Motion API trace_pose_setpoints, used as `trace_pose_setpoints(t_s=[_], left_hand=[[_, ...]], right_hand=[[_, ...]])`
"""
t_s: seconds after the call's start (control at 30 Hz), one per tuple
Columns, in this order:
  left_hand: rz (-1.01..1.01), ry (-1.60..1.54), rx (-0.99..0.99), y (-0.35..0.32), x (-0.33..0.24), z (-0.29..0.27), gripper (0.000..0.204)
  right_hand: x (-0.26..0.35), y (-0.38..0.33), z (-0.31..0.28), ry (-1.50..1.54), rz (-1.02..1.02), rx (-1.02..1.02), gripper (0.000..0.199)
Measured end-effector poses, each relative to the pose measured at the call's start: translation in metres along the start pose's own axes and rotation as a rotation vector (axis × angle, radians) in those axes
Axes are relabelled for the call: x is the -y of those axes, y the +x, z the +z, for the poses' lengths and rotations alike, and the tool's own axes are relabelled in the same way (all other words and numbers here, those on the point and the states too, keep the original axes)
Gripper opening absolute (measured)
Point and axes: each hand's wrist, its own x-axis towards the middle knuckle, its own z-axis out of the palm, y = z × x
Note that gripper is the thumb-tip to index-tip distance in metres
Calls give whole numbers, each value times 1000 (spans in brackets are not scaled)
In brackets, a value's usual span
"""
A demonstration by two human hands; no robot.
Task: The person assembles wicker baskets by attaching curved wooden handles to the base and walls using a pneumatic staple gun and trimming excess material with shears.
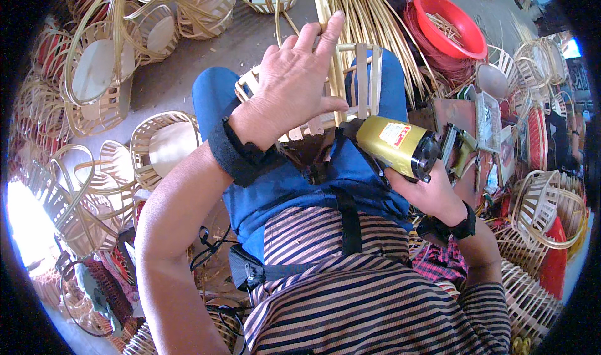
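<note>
A small woven basket (369,83) of pale split strips rests across my knees. A long, flat handle strip (338,67) rises from it toward the far side. My left hand (295,80) lies over the near side of the basket, its thumb and forefinger against the strip; the palm side is hidden. In my right hand (426,189) is a gold and black staple gun (391,139), its nose pointing left at the basket's near rim. I cannot tell whether the nose touches the rim. Below the rim sits a dark block (307,152), partly covered.
Finished baskets (166,145) crowd the floor at left, with more baskets (541,202) at right. Long thin canes (382,30) lie beyond my knees, near a red basin (449,26). Tools and boxes (488,120) stand right. Cables (210,248) hang by my left side.
</note>
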Motion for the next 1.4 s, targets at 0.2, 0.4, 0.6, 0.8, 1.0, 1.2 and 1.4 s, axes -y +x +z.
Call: trace_pose_setpoints(t_s=[0.2,0.4,0.6,0.8,1.0,1.2,1.4], left_hand=[[5,-60,-5,-2,0,-1,104],[-45,-328,-151,8,21,0,95],[-506,-1361,130,50,38,0,35],[-509,-1389,61,42,23,5,35],[-483,-1421,63,39,20,8,35],[-475,-1384,47,36,18,7,35],[-474,-1319,42,30,25,0,37]], right_hand=[[-5,-1,8,35,38,-53,22],[5,3,-9,59,-43,-86,25],[18,24,-23,139,31,-88,32],[12,46,-23,144,-44,-97,31],[15,48,-19,239,27,-112,33],[21,47,-19,286,164,-76,31],[15,33,-23,361,109,-152,30]])
